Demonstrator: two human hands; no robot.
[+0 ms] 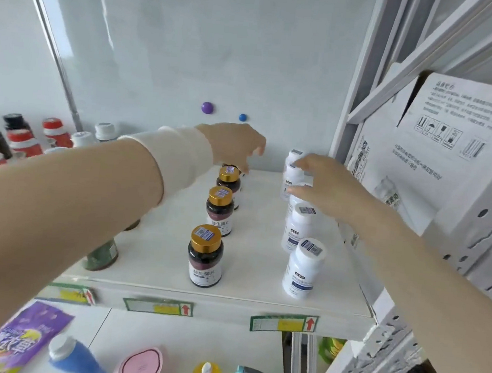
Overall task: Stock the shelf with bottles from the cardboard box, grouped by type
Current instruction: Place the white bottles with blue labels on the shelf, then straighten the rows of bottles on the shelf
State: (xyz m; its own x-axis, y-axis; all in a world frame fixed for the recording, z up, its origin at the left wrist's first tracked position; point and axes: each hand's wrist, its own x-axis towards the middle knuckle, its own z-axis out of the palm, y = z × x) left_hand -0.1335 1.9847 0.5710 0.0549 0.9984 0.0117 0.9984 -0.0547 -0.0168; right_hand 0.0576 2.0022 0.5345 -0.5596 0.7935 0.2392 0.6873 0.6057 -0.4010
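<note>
Reaching over the shelf (247,279) at frame centre, the left hand (233,146) hangs with relaxed fingers behind the gold-capped bottles (220,211). The right hand (322,180) spreads open fingers over the white bottles (301,267), with the cardboard box (453,140) upper right.

Gold-capped dark bottles (205,256) upright, row on shelf (257,247); white bottles (303,268) row rightward.

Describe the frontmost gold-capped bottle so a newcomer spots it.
Find the white shelf with green price tags on its front edge. A row of dark, gold-capped bottles runs back along its middle. Take the frontmost bottle; the white bottle to its right has no gold cap.
</note>
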